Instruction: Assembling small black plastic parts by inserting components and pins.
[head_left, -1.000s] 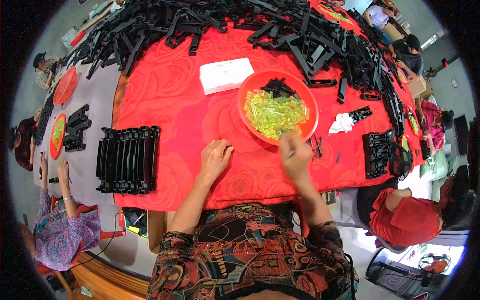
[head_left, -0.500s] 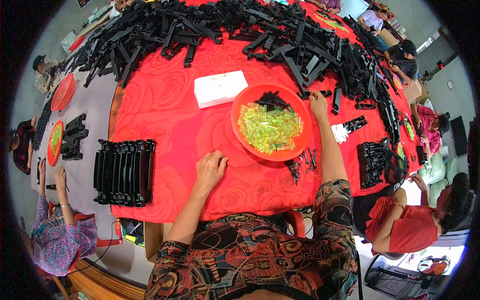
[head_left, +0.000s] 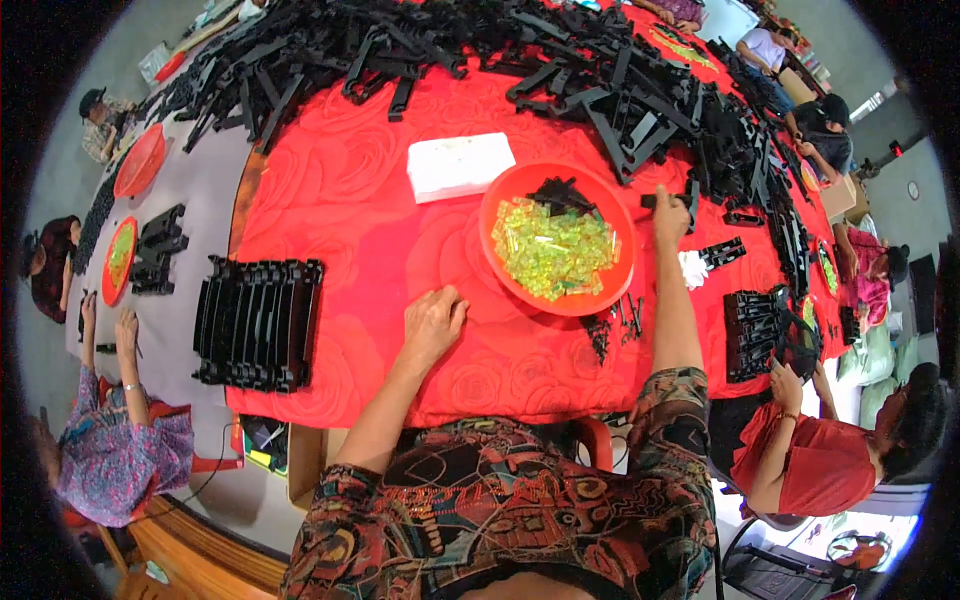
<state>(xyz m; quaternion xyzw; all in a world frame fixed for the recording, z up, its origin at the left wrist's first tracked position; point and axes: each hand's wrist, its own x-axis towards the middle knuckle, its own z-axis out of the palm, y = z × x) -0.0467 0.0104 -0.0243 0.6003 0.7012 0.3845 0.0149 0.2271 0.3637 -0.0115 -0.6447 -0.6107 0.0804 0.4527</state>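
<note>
My left hand [head_left: 434,324] rests on the red tablecloth with its fingers curled in, and nothing shows in it. Out to the right, beyond the bowl, my right hand [head_left: 673,214] is closed on a black plastic part [head_left: 649,201], whose end sticks out to the left of the fingers. Between my hands stands a red bowl [head_left: 488,245] of small yellow-green translucent pieces [head_left: 550,255], with small black pieces [head_left: 563,195] at its far side. A white box [head_left: 455,168] lies just behind the bowl. Small dark screw-like pieces [head_left: 600,338] lie by its near right rim.
A large heap of long black plastic parts [head_left: 610,100] curves around the table's far side. Rows of black parts [head_left: 260,325] sit at left, with another stack [head_left: 750,335] at right beside a crumpled white tissue [head_left: 693,268]. Co-workers sit on both sides; the nearest wears red [head_left: 810,450].
My right hand has moved slightly right, and a black part now sticks out from its fingers. My left hand stays resting on the cloth. The whole view has shifted a little.
</note>
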